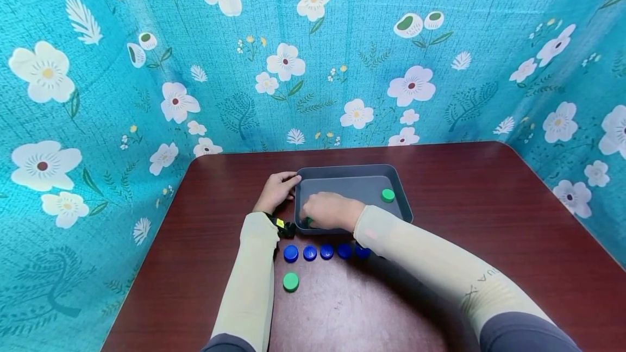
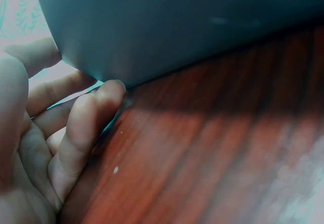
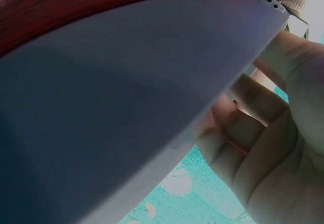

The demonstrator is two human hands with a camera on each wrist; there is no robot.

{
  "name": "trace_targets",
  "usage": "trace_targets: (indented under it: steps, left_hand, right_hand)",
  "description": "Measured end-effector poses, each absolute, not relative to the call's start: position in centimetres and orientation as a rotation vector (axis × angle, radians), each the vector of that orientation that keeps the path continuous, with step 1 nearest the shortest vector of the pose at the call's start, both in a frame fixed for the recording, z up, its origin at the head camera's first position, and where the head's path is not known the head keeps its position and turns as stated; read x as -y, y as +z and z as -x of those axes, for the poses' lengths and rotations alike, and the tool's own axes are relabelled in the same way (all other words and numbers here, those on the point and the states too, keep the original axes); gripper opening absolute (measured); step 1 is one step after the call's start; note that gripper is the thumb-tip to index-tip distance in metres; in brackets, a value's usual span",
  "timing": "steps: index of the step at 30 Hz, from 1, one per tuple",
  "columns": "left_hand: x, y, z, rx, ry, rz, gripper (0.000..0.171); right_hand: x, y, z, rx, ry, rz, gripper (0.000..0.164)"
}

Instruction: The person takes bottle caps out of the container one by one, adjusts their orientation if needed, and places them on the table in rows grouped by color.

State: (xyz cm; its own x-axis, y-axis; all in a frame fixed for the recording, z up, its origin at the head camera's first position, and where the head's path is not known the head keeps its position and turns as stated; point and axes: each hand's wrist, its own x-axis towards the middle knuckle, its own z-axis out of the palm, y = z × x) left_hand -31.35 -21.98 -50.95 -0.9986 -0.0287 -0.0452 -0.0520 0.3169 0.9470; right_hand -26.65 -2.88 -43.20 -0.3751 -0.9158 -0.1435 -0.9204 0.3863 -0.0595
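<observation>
A dark grey rectangular tray (image 1: 342,171) lies on the table. My left hand (image 1: 277,192) grips its left side, with the thumb at the rim; in the left wrist view the fingers (image 2: 76,128) curl against the tray's lower corner. My right hand (image 1: 330,211) reaches into the tray's near left corner, fingers bent down around a green bottle cap (image 1: 309,222) that is mostly hidden. In the right wrist view the tray wall (image 3: 126,92) covers the fingertips. Another green bottle cap (image 1: 388,195) sits at the tray's right side.
Several blue bottle caps (image 1: 310,253) form a row in front of the tray, the rightmost partly under the right sleeve (image 1: 430,254). One more green bottle cap (image 1: 290,282) lies nearer, below the row's left end. A flowered curtain (image 1: 313,69) hangs behind the dark red table (image 1: 489,205).
</observation>
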Motion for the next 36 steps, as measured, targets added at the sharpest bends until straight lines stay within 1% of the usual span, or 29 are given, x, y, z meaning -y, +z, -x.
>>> trace_targets:
  steps: [5, 21, 36]
  left_hand:
    - [22.0, -50.8, 31.3, -2.533, 1.815, 0.078, 0.04]
    - [22.0, -50.9, 31.3, -2.531, 1.817, 0.072, 0.041]
    - [22.0, -50.9, 31.3, -2.539, 1.816, 0.076, 0.04]
  right_hand:
    - [2.8, -43.2, 26.6, -2.495, 0.021, 1.63, 0.008]
    - [2.7, -43.6, 26.8, -2.496, 0.029, 1.611, 0.027]
    - [1.8, -43.0, 26.7, -2.513, -0.057, 1.712, 0.027]
